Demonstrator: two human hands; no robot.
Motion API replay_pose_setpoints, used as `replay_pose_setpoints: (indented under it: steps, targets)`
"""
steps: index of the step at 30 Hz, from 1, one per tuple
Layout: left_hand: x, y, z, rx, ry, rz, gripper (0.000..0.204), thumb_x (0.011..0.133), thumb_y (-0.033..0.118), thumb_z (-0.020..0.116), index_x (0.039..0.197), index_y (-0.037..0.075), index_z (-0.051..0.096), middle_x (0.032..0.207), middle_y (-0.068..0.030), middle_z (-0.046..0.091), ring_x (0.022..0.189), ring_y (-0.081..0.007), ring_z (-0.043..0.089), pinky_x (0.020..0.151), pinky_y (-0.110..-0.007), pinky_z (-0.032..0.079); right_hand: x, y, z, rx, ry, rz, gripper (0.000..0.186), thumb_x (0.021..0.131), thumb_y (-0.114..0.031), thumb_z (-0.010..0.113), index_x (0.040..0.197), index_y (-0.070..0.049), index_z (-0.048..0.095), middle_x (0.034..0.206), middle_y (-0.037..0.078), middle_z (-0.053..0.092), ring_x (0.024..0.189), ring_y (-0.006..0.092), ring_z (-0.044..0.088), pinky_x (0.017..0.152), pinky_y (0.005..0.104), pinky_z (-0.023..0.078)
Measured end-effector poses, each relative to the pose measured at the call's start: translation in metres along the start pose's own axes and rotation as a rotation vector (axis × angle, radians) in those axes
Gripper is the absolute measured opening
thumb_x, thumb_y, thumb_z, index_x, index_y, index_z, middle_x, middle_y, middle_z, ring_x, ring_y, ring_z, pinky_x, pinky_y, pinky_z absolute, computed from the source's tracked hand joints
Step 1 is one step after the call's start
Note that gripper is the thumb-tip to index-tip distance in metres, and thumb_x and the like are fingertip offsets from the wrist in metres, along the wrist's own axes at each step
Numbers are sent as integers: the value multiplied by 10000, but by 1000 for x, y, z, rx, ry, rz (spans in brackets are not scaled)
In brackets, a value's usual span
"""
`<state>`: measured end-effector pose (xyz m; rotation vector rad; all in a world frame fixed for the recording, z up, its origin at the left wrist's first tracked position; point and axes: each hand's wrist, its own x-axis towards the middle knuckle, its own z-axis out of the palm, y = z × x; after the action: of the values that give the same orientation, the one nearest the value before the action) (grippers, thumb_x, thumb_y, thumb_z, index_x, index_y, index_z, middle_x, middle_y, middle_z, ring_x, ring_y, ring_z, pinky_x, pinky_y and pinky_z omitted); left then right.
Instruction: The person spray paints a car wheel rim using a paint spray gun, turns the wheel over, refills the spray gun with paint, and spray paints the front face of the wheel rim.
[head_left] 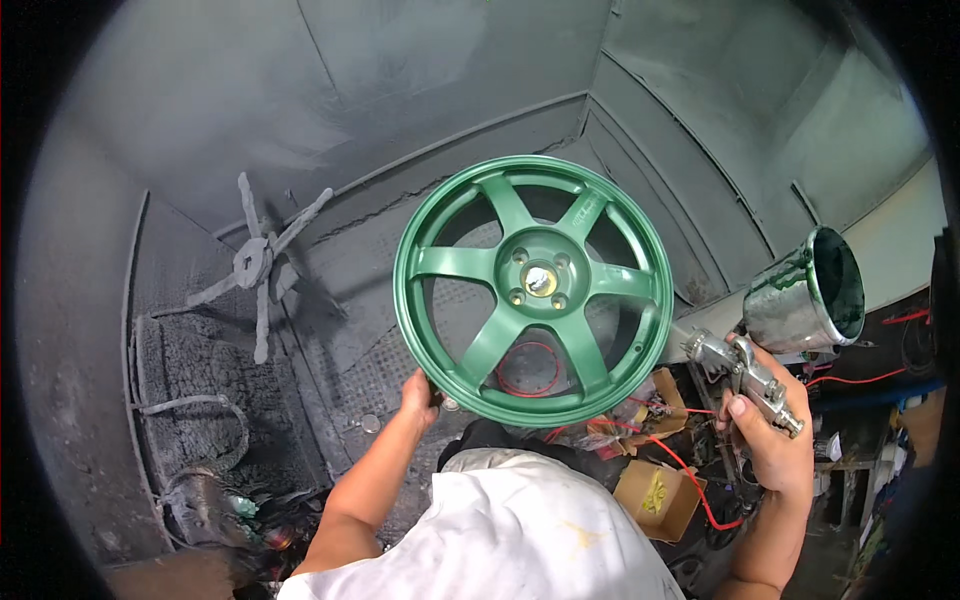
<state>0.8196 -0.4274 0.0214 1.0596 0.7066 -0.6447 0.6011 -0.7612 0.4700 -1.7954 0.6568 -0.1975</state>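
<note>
A green six-spoke car wheel rim (pixel 505 332) faces up in front of me, glossy on its spokes and outer lip. My left hand (pixel 416 398) is closed at the rim's lower left edge, its fingers partly hidden behind or under it. In my right hand (pixel 772 425) is a metal spray gun (pixel 735 372), gripped by its handle just right of the wheel. Its nozzle points left at the rim's right edge, with a faint haze between them. A silver paint cup (pixel 790 300), streaked with green inside, sits tilted on the gun.
Grey booth walls (pixel 400 80) surround the work. A coated star-shaped stand (pixel 253 262) is at left, above a hose (pixel 215 402). A red air hose (pixel 690 465) runs at lower right, beside a cardboard box (pixel 650 495) holding something yellow. Cluttered shelves (pixel 850 480) stand at far right.
</note>
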Motion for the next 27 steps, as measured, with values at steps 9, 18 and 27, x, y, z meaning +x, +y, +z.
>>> replay_pose_setpoints:
  steps: [9,18,27]
  targets:
    - [-72,-70,36,-24,-192,-175,210,1078,232,487,1094,126,668,1032,-20,694,922,-173,648,779,-317,531,-20,-12,-2,-18,-208,163,627,892,-173,786,1447,29,572,879,21,667,726,76,588,667,237,488]
    - [-51,-81,27,259,-339,-409,161,1021,156,565,1116,99,681,996,-56,698,877,-194,655,800,-333,561,-10,-1,7,-86,-25,-93,575,922,-164,747,1438,30,581,926,26,673,787,81,591,727,235,493]
    - [-4,13,7,136,-168,-13,154,985,182,579,1057,93,681,929,-60,696,792,-192,637,736,-409,547,-29,-1,-5,-105,-75,80,603,911,-149,771,1452,27,568,902,28,668,782,94,586,741,248,492]
